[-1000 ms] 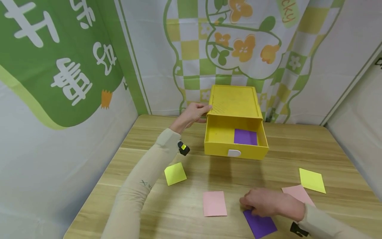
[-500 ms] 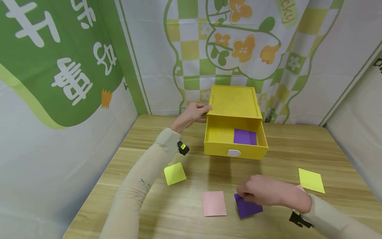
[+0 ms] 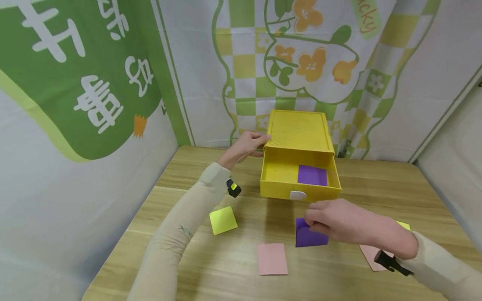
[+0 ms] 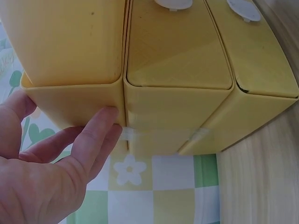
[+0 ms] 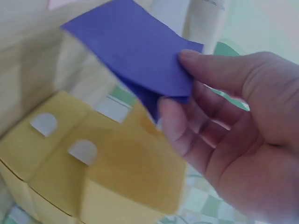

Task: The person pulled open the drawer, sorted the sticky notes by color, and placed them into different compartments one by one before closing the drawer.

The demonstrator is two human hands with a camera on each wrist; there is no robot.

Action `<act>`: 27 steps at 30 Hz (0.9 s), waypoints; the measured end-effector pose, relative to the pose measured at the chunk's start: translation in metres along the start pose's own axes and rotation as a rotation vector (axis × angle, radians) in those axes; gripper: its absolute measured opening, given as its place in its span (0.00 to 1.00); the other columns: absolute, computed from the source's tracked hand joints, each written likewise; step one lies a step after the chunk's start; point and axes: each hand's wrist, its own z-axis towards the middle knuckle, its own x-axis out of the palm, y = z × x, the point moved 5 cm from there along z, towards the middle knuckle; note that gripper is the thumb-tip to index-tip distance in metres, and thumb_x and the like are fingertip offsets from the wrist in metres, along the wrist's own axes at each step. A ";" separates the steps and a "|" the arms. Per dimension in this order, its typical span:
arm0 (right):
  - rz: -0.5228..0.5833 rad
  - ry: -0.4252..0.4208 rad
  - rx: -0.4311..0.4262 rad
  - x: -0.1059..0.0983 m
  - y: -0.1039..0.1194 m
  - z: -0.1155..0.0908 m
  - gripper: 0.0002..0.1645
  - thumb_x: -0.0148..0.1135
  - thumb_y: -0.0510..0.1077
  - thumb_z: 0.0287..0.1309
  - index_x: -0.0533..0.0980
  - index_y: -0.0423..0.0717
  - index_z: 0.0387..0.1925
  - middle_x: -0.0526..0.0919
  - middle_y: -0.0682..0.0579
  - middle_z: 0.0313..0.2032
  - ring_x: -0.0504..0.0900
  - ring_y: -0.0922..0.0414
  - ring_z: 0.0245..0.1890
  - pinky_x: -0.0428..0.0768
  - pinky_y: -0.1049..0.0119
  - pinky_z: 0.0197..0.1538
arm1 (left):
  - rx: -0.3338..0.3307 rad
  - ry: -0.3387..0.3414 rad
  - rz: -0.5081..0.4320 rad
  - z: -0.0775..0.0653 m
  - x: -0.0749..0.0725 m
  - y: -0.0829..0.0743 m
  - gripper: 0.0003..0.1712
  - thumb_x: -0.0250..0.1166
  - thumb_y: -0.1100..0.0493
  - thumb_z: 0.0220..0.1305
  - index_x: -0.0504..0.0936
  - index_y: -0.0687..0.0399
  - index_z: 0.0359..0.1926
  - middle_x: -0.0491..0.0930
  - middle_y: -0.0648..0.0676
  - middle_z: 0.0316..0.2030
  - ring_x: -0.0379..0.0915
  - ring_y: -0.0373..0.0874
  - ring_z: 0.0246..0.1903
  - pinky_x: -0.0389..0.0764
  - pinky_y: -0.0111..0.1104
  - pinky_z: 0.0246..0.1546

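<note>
My right hand (image 3: 342, 219) pinches a purple sticky note (image 3: 310, 236) between thumb and fingers, in front of the drawer unit and over the wooden table. In the right wrist view, the note (image 5: 135, 51) is bent, with a second layer showing along its lower edge. The yellow drawer unit (image 3: 299, 129) stands at the back, its top drawer (image 3: 278, 189) pulled out. Another purple note (image 3: 312, 175) lies inside that drawer on the right. My left hand (image 3: 244, 146) grips the unit's upper left edge; in the left wrist view, the thumb reaches over the top and the fingers (image 4: 100, 128) press its side.
A yellow note (image 3: 223, 220) lies on the table (image 3: 180, 179) at left, a pink note (image 3: 272, 259) in the front middle. A second pink note (image 3: 370, 256) and yellow note (image 3: 403, 225) are partly hidden by my right arm. A printed curtain (image 3: 244, 67) hangs behind the unit.
My right hand has picked up the purple note from the table and moved away from me, closer to the open drawer. My left hand stays on the drawer unit.
</note>
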 end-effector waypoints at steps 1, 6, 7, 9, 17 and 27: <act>0.001 -0.025 -0.011 -0.006 0.000 0.002 0.20 0.69 0.32 0.50 0.67 0.56 0.24 0.65 0.65 0.23 0.60 0.72 0.26 0.59 0.84 0.27 | 0.000 0.002 -0.004 0.000 0.000 0.000 0.27 0.60 0.49 0.71 0.77 0.62 0.62 0.74 0.58 0.62 0.72 0.52 0.60 0.84 0.41 0.54; 0.010 -0.137 -0.031 -0.034 -0.004 0.008 0.12 0.68 0.38 0.58 0.73 0.56 0.29 0.71 0.65 0.27 0.66 0.72 0.27 0.66 0.85 0.30 | -0.001 0.005 -0.019 -0.001 -0.001 0.001 0.27 0.60 0.49 0.71 0.76 0.62 0.63 0.73 0.58 0.62 0.72 0.52 0.61 0.82 0.43 0.57; 0.013 -0.154 -0.030 -0.039 -0.005 0.010 0.10 0.66 0.41 0.62 0.73 0.56 0.29 0.71 0.65 0.27 0.66 0.72 0.27 0.66 0.85 0.30 | 0.000 0.007 -0.019 -0.001 -0.001 0.001 0.28 0.60 0.49 0.71 0.75 0.63 0.63 0.73 0.58 0.62 0.72 0.52 0.61 0.82 0.43 0.57; 0.012 -0.182 -0.035 -0.048 -0.006 0.013 0.09 0.60 0.48 0.68 0.73 0.55 0.30 0.71 0.65 0.27 0.66 0.72 0.26 0.65 0.85 0.29 | 0.002 0.007 -0.011 -0.001 -0.001 0.001 0.28 0.60 0.49 0.71 0.75 0.62 0.63 0.73 0.58 0.63 0.72 0.51 0.61 0.82 0.42 0.56; -0.015 -0.285 -0.062 -0.074 -0.009 0.024 0.19 0.47 0.56 0.72 0.75 0.51 0.31 0.75 0.62 0.27 0.69 0.70 0.26 0.67 0.85 0.27 | -0.001 0.000 0.014 -0.001 -0.002 0.000 0.27 0.60 0.48 0.70 0.77 0.61 0.61 0.74 0.57 0.59 0.74 0.50 0.57 0.85 0.39 0.52; -0.076 -0.316 -0.058 -0.095 -0.026 0.045 0.20 0.51 0.56 0.70 0.76 0.47 0.30 0.76 0.60 0.26 0.69 0.69 0.24 0.68 0.83 0.25 | -0.006 0.005 0.023 0.000 -0.002 0.000 0.26 0.59 0.48 0.71 0.78 0.61 0.61 0.74 0.57 0.59 0.73 0.49 0.58 0.85 0.38 0.51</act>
